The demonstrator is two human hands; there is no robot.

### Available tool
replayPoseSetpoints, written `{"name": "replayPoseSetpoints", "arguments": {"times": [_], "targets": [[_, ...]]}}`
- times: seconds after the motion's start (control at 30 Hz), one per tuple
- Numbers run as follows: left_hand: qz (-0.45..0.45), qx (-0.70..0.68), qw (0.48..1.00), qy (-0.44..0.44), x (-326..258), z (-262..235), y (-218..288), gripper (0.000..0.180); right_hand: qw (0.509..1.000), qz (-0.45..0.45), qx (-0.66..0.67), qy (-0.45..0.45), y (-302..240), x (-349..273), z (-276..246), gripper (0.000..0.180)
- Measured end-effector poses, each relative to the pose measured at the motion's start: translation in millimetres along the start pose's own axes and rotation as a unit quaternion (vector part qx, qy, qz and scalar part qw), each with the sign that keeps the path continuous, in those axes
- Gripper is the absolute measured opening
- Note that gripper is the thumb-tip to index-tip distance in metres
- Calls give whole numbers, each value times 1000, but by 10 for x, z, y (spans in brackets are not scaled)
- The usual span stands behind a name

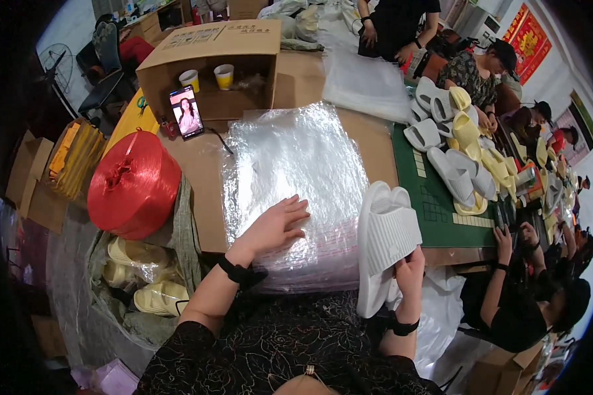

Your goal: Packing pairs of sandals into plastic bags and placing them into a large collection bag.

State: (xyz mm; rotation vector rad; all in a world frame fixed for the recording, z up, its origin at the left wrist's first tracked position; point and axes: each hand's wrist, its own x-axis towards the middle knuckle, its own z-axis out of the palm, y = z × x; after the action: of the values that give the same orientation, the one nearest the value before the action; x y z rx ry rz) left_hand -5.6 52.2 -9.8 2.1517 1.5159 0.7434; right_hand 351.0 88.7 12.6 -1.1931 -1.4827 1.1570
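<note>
My left hand (278, 224) lies flat, fingers stretched out, on a stack of clear plastic bags (296, 158) in front of me. My right hand (410, 270) is closed on a pair of white slide sandals (383, 243), held together and upright at the right edge of the stack. Ribbed straps show on the nearer sandal; its partner is mostly hidden behind it. The thumb presses on the strap side, and the other right fingers are partly hidden behind the sandals.
Left of the bags stands a red twine roll (135, 184), above a sack (145, 322) of bagged yellow slides. An open cardboard box (211, 49) and a lit phone (186, 113) are behind. White and yellow slides (451, 171) pile on a green mat (435, 227) at right, with several people nearby.
</note>
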Motion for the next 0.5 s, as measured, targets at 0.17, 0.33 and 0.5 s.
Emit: {"name": "replayPoseSetpoints", "arguments": {"times": [0.17,0.33,0.5], "targets": [[-39,-81,994,63,44,-13,42,30,993,-42,-81,-80,-211,-32,142,33],[-105,-154,964,189,149,-4,87,23,964,-74,-127,-224,-321,-55,278,34],[-95,-167,960,204,175,-117,253,26,941,-94,-206,-252,-359,31,363,30]]}}
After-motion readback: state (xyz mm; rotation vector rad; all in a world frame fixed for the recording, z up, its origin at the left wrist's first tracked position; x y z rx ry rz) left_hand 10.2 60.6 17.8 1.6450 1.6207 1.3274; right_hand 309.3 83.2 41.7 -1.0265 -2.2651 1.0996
